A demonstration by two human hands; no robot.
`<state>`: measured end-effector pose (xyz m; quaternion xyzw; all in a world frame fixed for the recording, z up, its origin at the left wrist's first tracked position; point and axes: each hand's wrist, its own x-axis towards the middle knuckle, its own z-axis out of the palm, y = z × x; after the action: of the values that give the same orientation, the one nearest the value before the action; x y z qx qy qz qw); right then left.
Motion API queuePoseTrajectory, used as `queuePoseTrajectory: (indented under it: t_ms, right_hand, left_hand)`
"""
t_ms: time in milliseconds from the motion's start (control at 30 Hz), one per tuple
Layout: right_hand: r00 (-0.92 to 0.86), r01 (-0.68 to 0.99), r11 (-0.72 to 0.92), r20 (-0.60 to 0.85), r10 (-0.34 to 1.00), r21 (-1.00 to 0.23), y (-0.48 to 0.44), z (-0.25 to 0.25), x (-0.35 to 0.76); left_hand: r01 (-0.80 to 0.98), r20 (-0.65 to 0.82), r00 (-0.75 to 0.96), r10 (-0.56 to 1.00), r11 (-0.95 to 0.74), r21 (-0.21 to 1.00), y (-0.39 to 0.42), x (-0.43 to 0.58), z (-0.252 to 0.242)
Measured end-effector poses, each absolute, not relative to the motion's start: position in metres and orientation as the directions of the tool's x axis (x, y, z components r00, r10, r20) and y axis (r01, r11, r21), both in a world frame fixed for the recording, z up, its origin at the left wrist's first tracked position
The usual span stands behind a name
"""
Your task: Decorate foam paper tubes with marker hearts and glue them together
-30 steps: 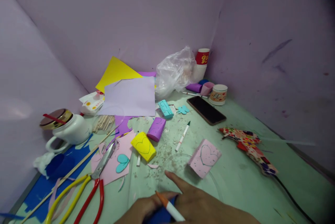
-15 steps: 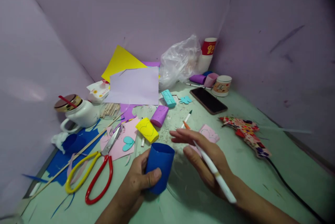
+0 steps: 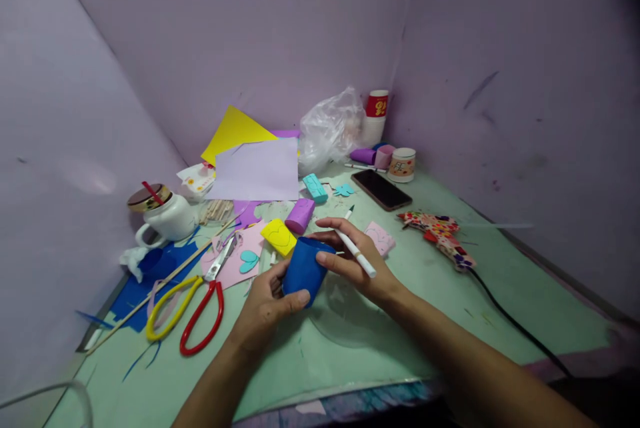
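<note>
Step in hand (a judgement): 2-handed positioning of the blue tube [image 3: 305, 275]. The left hand [image 3: 266, 300] grasps its lower side; the right hand [image 3: 361, 277] retains the white marker [image 3: 356, 253] between its fingers, thumb at the tube's rim. The tube sits tilted above the tabletop [image 3: 380, 361], near the yellow heart-marked piece [image 3: 279, 237]. The next move likely calls for a steady left grip. Compared with 0.5 s earlier, the right hand now contacts the tube instead of standing apart.

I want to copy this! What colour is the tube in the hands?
The tube is blue; the head view shows it best.
</note>
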<state>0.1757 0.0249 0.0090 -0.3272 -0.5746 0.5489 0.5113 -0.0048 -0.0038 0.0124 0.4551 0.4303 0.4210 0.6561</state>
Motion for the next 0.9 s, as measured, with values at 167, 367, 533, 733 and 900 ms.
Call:
queuePoseTrajectory:
  t_ms: [167,367,533,733,900]
  right_hand:
    - [-0.251,-0.117,0.298,0.319,0.914,-0.947,0.025,0.011,0.172]
    - [-0.158,-0.117,0.294,0.31,0.938,-0.949,0.025,0.011,0.168]
    - [0.007,-0.267,0.321,0.331,0.944,-0.909,0.025,0.012,0.181]
    - [0.022,-0.143,0.372,0.373,0.928,-0.917,0.019,0.012,0.185]
    - [-0.017,0.087,0.416,0.416,0.909,-0.905,0.013,0.014,0.173]
  left_hand:
    - [-0.124,-0.15,0.221,0.964,0.18,0.976,-0.005,-0.003,0.013]
    - [-0.304,-0.242,0.204,0.949,0.296,0.906,-0.005,0.001,0.009]
    - [-0.349,-0.284,0.087,0.955,0.296,0.889,-0.003,-0.002,0.007]
    - [-0.351,-0.325,0.057,0.944,0.323,0.879,-0.001,-0.001,0.006]
    - [-0.344,-0.332,0.074,0.94,0.337,0.877,-0.001,0.002,0.008]
